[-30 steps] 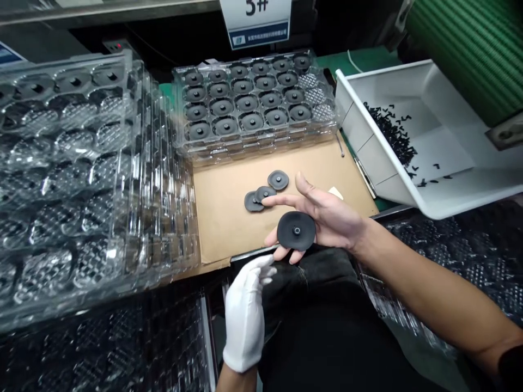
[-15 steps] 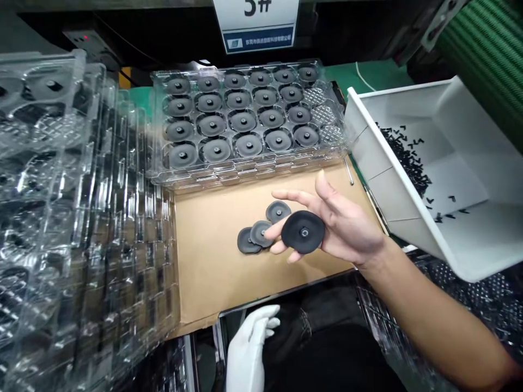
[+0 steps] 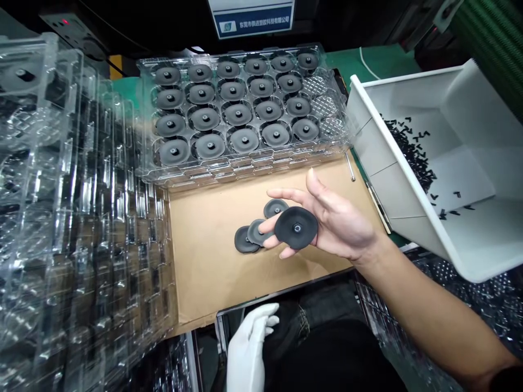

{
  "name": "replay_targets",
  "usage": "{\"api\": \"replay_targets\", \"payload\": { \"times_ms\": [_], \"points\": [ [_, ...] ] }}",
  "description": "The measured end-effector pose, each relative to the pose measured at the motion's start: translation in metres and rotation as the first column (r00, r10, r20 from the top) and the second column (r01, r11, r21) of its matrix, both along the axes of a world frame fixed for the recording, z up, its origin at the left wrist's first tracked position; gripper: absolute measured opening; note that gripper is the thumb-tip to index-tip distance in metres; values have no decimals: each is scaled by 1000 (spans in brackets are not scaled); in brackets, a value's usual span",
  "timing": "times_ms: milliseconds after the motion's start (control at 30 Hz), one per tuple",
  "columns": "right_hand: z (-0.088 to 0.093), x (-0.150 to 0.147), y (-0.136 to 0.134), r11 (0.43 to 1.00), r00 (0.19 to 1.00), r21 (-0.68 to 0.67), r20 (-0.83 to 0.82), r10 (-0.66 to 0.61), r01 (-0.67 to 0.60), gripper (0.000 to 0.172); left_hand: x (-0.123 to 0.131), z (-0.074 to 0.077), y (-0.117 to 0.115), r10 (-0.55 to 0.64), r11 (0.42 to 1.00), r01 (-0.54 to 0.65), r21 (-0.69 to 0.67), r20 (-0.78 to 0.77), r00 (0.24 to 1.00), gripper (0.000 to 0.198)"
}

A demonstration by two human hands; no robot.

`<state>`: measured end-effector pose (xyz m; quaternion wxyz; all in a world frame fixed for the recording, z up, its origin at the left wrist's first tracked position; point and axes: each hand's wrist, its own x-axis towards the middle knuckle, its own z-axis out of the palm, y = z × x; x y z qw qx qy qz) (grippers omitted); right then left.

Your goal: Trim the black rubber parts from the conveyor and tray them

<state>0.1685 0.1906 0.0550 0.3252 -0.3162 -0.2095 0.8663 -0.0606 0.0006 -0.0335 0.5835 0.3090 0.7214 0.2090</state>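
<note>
The right hand (image 3: 337,228), bare and palm up, is open at centre right of the frame, fingers spread and thumb raised, not closing on anything. A matte black rubber disc (image 3: 296,227) with a small central hub rests flat against its fingers, above a flat brown cardboard sheet (image 3: 204,272). Just beyond the fingertips, three more black discs (image 3: 258,232) lie on the cardboard, two overlapping and one touching them. The left hand (image 3: 250,348), in a white cotton glove, sits at bottom centre with its fingers loosely open, holding nothing. Above, a clear plastic tray (image 3: 245,166) has most pockets filled with discs; three pockets (image 3: 322,106) at its right end appear empty. Stacked clear trays (image 3: 73,218) fill the left side, and a tilted white bin (image 3: 378,141) of small black pieces (image 3: 411,149) stands at right.
</note>
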Motion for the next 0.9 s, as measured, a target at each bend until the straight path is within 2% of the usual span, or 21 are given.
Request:
{"api": "replay_targets", "payload": {
  "times_ms": [133, 233, 300, 367, 433, 500, 533, 567, 600, 700, 767, 800, 833, 900],
  "points": [
    [10, -1, -8, 1000, 1000, 26, 28, 9, -9, 75, 7, 17, -4, -5, 998, 8, 67, -45, 999, 39],
    [16, -1, -16, 999, 1000, 36, 21, 12, -12, 75, 11, 28, -10, 25, 966, 18, 257, -163, 986, 28],
    [20, -2, -26, 999, 1000, 35, 21, 1, -2, 74, 13, 36, -9, 69, 872, 102, 478, -326, 943, 22],
    [21, -7, -42, 1000, 998, 13, 57, -11, 10, 70, 18, 46, -3, 89, 725, 299, 620, -515, 853, 31],
    [20, -15, -69, 999, 994, -31, 108, -10, 13, 66, 25, 58, 5, 53, 611, 507, 608, -670, 741, 60],
    [13, -26, -103, 996, 989, -86, 146, -4, 17, 61, 33, 69, 8, -23, 566, 619, 543, -741, 671, 83],
    [8, -31, -122, 993, 987, -111, 159, -11, 29, 60, 37, 73, 7, -73, 564, 653, 506, -757, 649, 82],
    [2, -36, -141, 989, 982, -143, 186, -21, 48, 59, 40, 74, 3, -113, 555, 680, 479, -767, 632, 74],
    [-5, -41, -157, 980, 974, -181, 223, -37, 78, 57, 41, 74, -4, -153, 528, 713, 461, -774, 614, 70],
    [-26, -54, -195, 968, 954, -237, 299, -6, 80, 60, 38, 63, -33, -174, 470, 763, 444, -801, 573, 73],
    [-40, -63, -210, 973, 949, -230, 307, 67, 6, 66, 28, 55, -58, -132, 489, 740, 462, -799, 587, 70],
    [-48, -67, -215, 974, 947, -223, 301, 110, -42, 69, 17, 52, -71, -103, 525, 711, 468, -794, 598, 69],
    [-56, -69, -219, 974, 944, -213, 298, 145, -82, 74, 2, 51, -84, -63, 593, 663, 458, -794, 605, 69],
    [-76, -68, -224, 970, 935, -203, 299, 189, -131, 87, -46, 53, -108, 43, 776, 496, 389, -818, 574, 71]
  ]
}}
